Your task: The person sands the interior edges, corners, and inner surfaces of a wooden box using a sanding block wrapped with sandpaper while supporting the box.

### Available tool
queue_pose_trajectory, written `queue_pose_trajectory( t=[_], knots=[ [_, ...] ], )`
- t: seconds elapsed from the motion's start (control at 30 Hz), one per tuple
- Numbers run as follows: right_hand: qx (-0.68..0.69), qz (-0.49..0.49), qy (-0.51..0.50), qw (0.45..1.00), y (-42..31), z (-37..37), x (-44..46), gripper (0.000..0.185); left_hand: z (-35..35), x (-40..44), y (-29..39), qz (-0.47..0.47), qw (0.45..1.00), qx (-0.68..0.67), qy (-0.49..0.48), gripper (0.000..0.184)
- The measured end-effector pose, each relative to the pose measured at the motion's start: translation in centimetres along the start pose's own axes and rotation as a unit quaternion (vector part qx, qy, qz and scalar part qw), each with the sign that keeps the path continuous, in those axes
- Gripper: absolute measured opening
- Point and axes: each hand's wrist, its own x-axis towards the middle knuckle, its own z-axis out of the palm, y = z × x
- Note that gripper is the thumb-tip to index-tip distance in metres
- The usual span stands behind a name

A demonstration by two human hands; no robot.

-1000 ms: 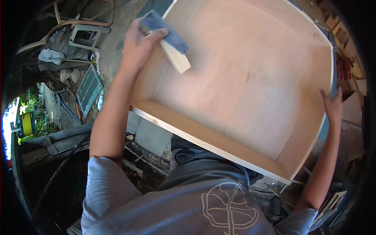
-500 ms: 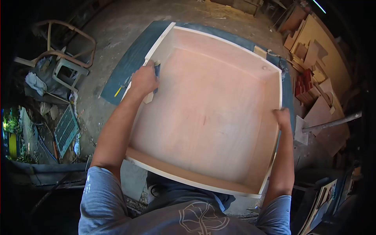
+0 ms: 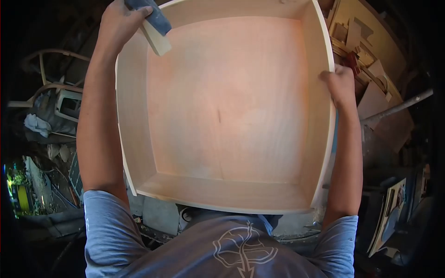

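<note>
An open wooden drawer (image 3: 222,111), shallow and square with pale plywood walls, fills the middle of the view, its inside facing me. My left hand (image 3: 121,23) is closed on a sanding block (image 3: 160,39), a pale wood strip with dark blue-grey abrasive paper, at the drawer's upper left corner. Whether those fingers also touch the drawer is unclear. On the opposite side, my right hand (image 3: 340,84) grips the right wall, thumb over the rim and the other fingers outside, partly hidden.
Wood offcuts and boards (image 3: 366,60) are stacked at the upper right, near a metal pole (image 3: 398,107). A pale plastic stool (image 3: 68,105), a curved frame and rubbish lie to the left. Thin panels (image 3: 389,215) lean at the lower right.
The drawer has come up closer to me and turned slightly, hiding the blue-covered surface beneath it. Both hands have moved upward in view, the left one with the sanding block.
</note>
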Motion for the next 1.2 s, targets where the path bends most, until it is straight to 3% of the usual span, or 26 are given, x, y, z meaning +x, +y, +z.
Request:
queue_pose_trajectory(
  t=[0.03, 0.13, 0.2, 0.27, 0.3, 0.37, 0.4, 0.5, 0.63, 0.83, 0.97, 1.0, 1.03, 1.07, 1.13, 1.2],
  knots=[
    [0.007, -0.002, 0.000, 1.000, 0.0, 0.0, -0.6, 0.025, -0.5, 0.1, -4.1, 0.035, 0.998, -0.050, 0.011, 0.041],
    [0.021, -0.007, -0.002, 1.000, 2.0, 0.3, -1.1, 0.024, 0.0, -2.7, -11.2, -0.052, 0.998, 0.010, -0.016, 0.049],
    [0.032, -0.012, -0.007, 0.999, 2.7, 0.3, -1.6, 0.024, 0.6, -6.3, -12.5, -0.100, 0.991, 0.090, -0.023, 0.052],
    [0.036, -0.012, -0.004, 0.999, 3.4, 0.0, -1.9, 0.024, 1.8, -8.5, -14.7, -0.121, 0.988, 0.020, -0.096, 0.053],
    [0.026, -0.010, 0.000, 1.000, 3.8, -0.2, -1.8, 0.024, 2.1, -8.7, -14.4, -0.120, 0.988, 0.022, -0.091, 0.053],
    [0.014, -0.009, 0.005, 1.000, 4.5, -0.6, -2.1, 0.024, 3.0, -9.1, -13.7, -0.124, 0.971, 0.043, -0.200, 0.050],
    [0.010, -0.005, 0.007, 1.000, 4.6, -0.9, -2.2, 0.024, 3.6, -9.3, -13.1, -0.122, 0.972, 0.041, -0.197, 0.050],
    [0.024, 0.010, 0.020, 0.999, 5.0, -1.4, -3.4, 0.025, 5.4, -9.2, -11.6, -0.139, 0.964, 0.180, -0.141, 0.045],
    [0.067, 0.015, 0.068, 0.995, 4.5, -3.2, -4.9, 0.028, 5.1, -7.3, -9.6, -0.171, 0.961, 0.190, -0.104, 0.041],
    [0.068, -0.035, 0.151, 0.986, -1.9, -8.3, -5.0, 0.030, -1.4, -2.5, -7.0, -0.069, 0.979, 0.188, 0.038, 0.041],
    [0.122, -0.092, 0.232, 0.961, -3.8, -9.1, -3.0, 0.027, -6.0, 2.6, -5.6, -0.022, 0.964, 0.237, 0.120, 0.058],
    [0.115, -0.109, 0.251, 0.955, -4.2, -8.8, -2.7, 0.027, -5.0, 0.7, 1.6, 0.025, 0.976, 0.015, 0.215, 0.031],
    [0.124, -0.131, 0.274, 0.945, -3.8, -8.2, -2.3, 0.027, -5.1, 1.2, 1.7, 0.043, 0.972, 0.026, 0.231, 0.026],
    [0.127, -0.143, 0.297, 0.935, -3.8, -7.1, -2.5, 0.026, -7.2, 5.2, -7.3, -0.012, 0.971, 0.191, 0.145, 0.064],
    [0.140, -0.211, 0.314, 0.915, -2.0, -4.5, -2.5, 0.020, -6.3, 6.0, -8.8, -0.063, 0.950, 0.262, 0.160, 0.067],
    [0.171, -0.241, 0.333, 0.896, 0.1, -1.1, -2.5, 0.020, -4.1, 4.8, -9.7, -0.042, 0.957, 0.227, 0.178, 0.068]
  ],
)
